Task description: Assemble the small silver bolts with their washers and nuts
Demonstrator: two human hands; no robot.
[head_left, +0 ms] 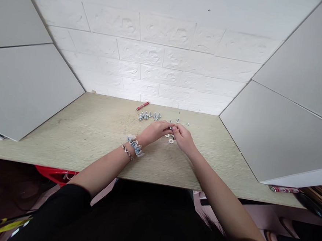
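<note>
on the wooden desk [66, 136], bolts [149, 116] and a red tube [142, 106] were seen beyond the hands. a small metal fastener [170, 128] was pinched by the left hand [154, 131] and right hand [183, 138], above a washer [171, 141].

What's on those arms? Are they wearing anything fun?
The left arm wears a silver chain bracelet and a ruffled blue-and-white fabric scrunchie. Both arms come out of short black sleeves. The right arm has no bracelet.

Bolts [149, 116] glossy plated metal; desktop [74, 136] matt wood-grain laminate
</note>
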